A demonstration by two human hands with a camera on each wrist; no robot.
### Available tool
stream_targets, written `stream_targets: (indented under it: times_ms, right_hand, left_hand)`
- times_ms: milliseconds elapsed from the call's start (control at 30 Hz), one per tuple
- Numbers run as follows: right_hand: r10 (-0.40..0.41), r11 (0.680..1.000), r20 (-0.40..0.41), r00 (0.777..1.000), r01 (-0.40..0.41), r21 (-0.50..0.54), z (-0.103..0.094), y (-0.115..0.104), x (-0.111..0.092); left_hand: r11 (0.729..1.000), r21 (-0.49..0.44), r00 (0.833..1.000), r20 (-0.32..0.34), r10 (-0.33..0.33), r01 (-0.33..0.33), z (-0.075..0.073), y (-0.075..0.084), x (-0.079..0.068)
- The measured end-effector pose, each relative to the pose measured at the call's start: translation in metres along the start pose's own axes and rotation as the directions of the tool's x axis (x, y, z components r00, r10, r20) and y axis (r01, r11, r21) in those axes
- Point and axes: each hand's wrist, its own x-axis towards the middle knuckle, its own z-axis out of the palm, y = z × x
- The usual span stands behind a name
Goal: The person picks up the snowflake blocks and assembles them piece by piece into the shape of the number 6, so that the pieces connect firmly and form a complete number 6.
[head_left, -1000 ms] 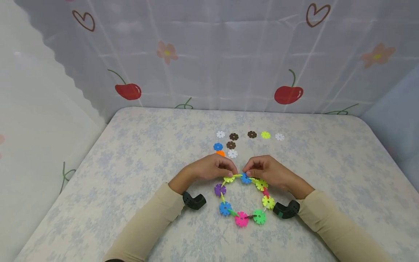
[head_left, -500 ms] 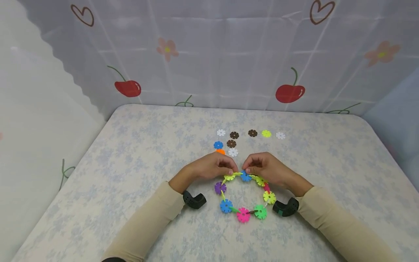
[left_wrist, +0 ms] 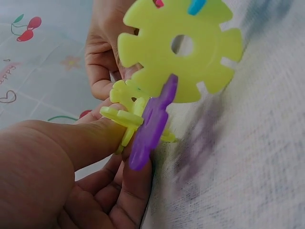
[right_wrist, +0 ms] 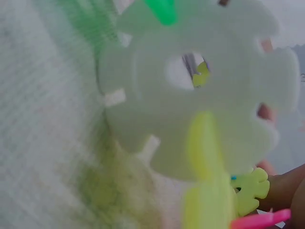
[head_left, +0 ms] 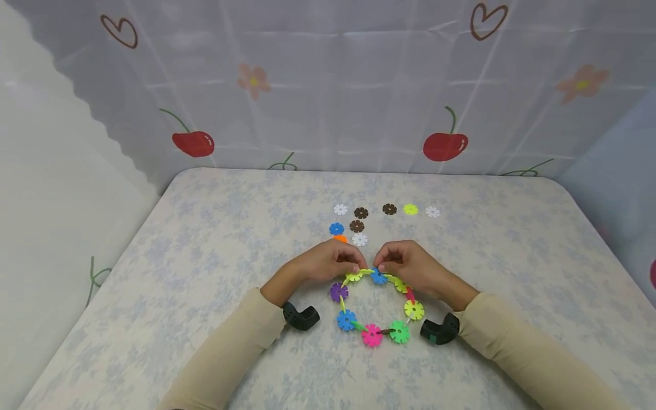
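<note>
A ring of slotted plastic snowflake discs hangs between my hands in the head view. My left hand (head_left: pixel 328 261) pinches a yellow disc (head_left: pixel 353 277) at the ring's far side between thumb and fingers. Just right of it, my right hand (head_left: pixel 415 270) grips a blue disc (head_left: pixel 379 278). A thin yellow disc, seen edge-on, spans the short space between the fingertips. Close by the left thumb is a purple disc (left_wrist: pixel 151 129) in the left wrist view. A whitish disc (right_wrist: pixel 143 71) fills much of the right wrist view, covering most of the right hand.
Beyond the hands lie several loose discs, among them a blue disc (head_left: pixel 336 228), a brown disc (head_left: pixel 389 209), a yellow disc (head_left: pixel 410 209) and a white disc (head_left: pixel 433 212). An orange disc (head_left: pixel 340 239) is partly behind the left hand. A patterned cloth (head_left: pixel 246 228) covers the table.
The head view has shifted a little. The ring's near side has drawn slightly toward the hands. Both hands keep their holds on the yellow and blue discs.
</note>
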Motion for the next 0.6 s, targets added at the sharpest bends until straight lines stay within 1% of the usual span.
stream_targets:
  times_ms: [233,433,533,600]
  right_hand:
    - [0.026,1.000,-0.003,1.000,-0.026,0.016,0.0017,-0.0024,0.0002]
    - [0.024,0.999,-0.001,1.000,-0.024,0.025,0.0026,-0.0015,0.0010]
    - [0.017,1.000,0.010,1.000,-0.018,0.016,0.0039,-0.0012,0.0009]
    - [0.030,1.000,0.006,1.000,-0.030,0.005,0.0045,-0.0014,0.0003]
  left_hand:
    - [1.000,-0.008,1.000,0.005,0.005,-0.005,-0.0001,0.0004,-0.0010]
    - [1.000,-0.005,1.000,0.004,0.007,-0.007,-0.0003,-0.0001,-0.0016]
    - [1.000,-0.004,1.000,0.008,0.012,-0.012,0.0002,-0.0001,-0.0015]
    - [1.000,-0.006,1.000,0.013,0.013,-0.012,0.0004,-0.0002,-0.0009]
